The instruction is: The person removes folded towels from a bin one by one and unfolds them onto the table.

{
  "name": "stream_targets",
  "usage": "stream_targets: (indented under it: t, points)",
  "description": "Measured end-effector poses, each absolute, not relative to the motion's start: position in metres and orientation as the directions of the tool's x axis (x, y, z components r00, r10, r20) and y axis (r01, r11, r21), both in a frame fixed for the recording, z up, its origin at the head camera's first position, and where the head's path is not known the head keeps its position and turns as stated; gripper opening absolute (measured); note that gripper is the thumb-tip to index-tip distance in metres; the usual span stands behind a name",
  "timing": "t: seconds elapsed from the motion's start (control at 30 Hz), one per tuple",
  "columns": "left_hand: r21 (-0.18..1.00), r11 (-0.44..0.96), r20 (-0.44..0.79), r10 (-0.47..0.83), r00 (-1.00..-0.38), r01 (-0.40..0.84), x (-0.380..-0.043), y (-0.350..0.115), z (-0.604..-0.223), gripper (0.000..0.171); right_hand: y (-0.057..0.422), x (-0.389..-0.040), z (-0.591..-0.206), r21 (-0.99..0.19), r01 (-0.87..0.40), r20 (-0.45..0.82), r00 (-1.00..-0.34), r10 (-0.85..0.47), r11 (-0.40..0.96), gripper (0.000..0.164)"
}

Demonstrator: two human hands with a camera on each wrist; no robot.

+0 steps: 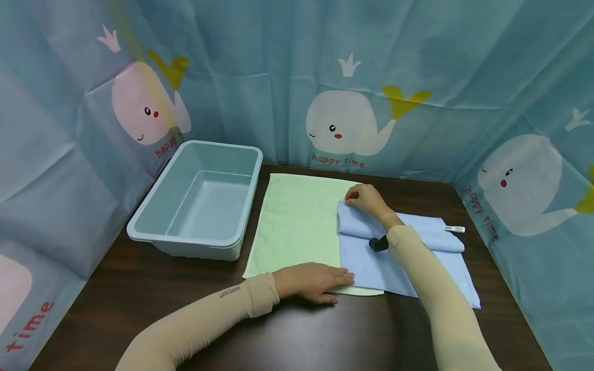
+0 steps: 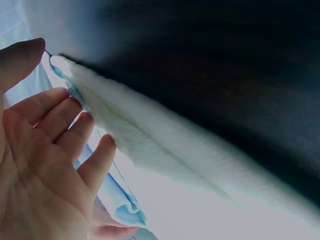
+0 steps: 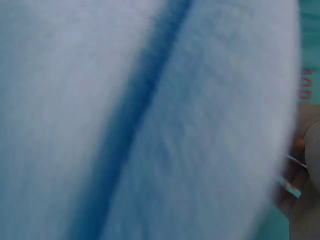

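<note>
A light blue towel lies at the right, overlapping the right part of a pale green towel. Its far part is folded over into a loose flap. At the flap's far left corner my right hand pinches the cloth with curled fingers; in the right wrist view this hand shows only at the right edge, behind the blue fabric. My left hand rests with fingers extended at the blue towel's near left corner, over the green towel's near edge. In the left wrist view its fingertips touch the towel edges.
A light blue plastic basin stands left of the green towel. A white label sticks out at the blue towel's right side. Dark brown tabletop lies in front, and a whale-printed curtain surrounds the back and sides.
</note>
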State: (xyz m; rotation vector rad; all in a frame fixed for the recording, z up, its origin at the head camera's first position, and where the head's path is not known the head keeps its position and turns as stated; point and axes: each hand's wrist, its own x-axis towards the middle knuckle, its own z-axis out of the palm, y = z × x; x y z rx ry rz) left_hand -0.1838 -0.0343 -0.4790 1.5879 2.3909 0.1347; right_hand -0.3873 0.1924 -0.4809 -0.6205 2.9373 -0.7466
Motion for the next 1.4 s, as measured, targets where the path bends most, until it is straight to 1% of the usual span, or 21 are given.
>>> stream_targets:
  t: [0.1, 0.17, 0.3, 0.4, 0.53, 0.6, 0.67, 0.83, 0.9, 1.07, 1.13, 1.27, 1.33, 1.4]
  points:
    - [0.225, 0.407, -0.169, 0.911, -0.376, 0.885, -0.183, -0.033, -0.478, 0.059, 0.220, -0.379, -0.470, -0.473, -0.338, 0.094, -0.938, -0.334, 0.814, 0.013]
    - [0.221, 0.415, -0.167, 0.908, -0.385, 0.883, -0.184, -0.033, -0.478, 0.059, 0.250, -0.372, -0.462, -0.488, -0.283, 0.093, -0.958, -0.273, 0.826, 0.017]
    - [0.224, 0.427, -0.178, 0.902, -0.394, 0.876, -0.185, -0.032, -0.477, 0.059, 0.322, -0.356, -0.455, -0.489, -0.111, 0.014, -0.993, -0.119, 0.865, 0.027]
    - [0.235, 0.430, -0.188, 0.900, -0.393, 0.872, -0.186, -0.031, -0.477, 0.059, 0.368, -0.344, -0.458, -0.469, 0.036, -0.070, -0.998, 0.003, 0.883, 0.034]
    - [0.246, 0.439, -0.193, 0.896, -0.400, 0.864, -0.185, -0.033, -0.476, 0.058, 0.400, -0.335, -0.467, -0.425, 0.153, -0.143, -0.985, 0.101, 0.892, 0.043]
    - [0.247, 0.437, -0.192, 0.897, -0.398, 0.865, -0.185, -0.033, -0.476, 0.058, 0.407, -0.332, -0.471, -0.413, 0.190, -0.159, -0.978, 0.135, 0.891, 0.045]
    - [0.243, 0.436, -0.192, 0.897, -0.397, 0.866, -0.185, -0.033, -0.476, 0.058, 0.410, -0.331, -0.476, -0.405, 0.217, -0.158, -0.973, 0.166, 0.888, 0.043]
    - [0.239, 0.436, -0.195, 0.897, -0.397, 0.868, -0.185, -0.032, -0.477, 0.058, 0.412, -0.333, -0.479, -0.412, 0.248, -0.110, -0.969, 0.223, 0.877, 0.023]
    - [0.242, 0.436, -0.196, 0.897, -0.396, 0.867, -0.185, -0.032, -0.477, 0.058, 0.412, -0.334, -0.477, -0.416, 0.241, -0.081, -0.970, 0.228, 0.877, 0.019]
    - [0.246, 0.432, -0.194, 0.899, -0.393, 0.867, -0.185, -0.032, -0.478, 0.058, 0.411, -0.339, -0.472, -0.427, 0.219, 0.005, -0.970, 0.244, 0.877, 0.020]
    - [0.248, 0.431, -0.192, 0.900, -0.392, 0.868, -0.184, -0.033, -0.479, 0.058, 0.410, -0.341, -0.471, -0.436, 0.231, 0.017, -0.964, 0.264, 0.870, 0.021]
    - [0.248, 0.434, -0.188, 0.899, -0.396, 0.866, -0.182, -0.033, -0.480, 0.058, 0.409, -0.345, -0.478, -0.411, 0.240, 0.044, -0.958, 0.282, 0.879, 0.021]
    - [0.242, 0.434, -0.186, 0.898, -0.398, 0.868, -0.182, -0.033, -0.479, 0.058, 0.409, -0.346, -0.482, -0.380, 0.234, 0.052, -0.961, 0.273, 0.895, 0.021]
    - [0.242, 0.439, -0.188, 0.896, -0.402, 0.865, -0.182, -0.033, -0.478, 0.058, 0.407, -0.346, -0.483, -0.376, 0.218, 0.060, -0.964, 0.258, 0.901, 0.022]
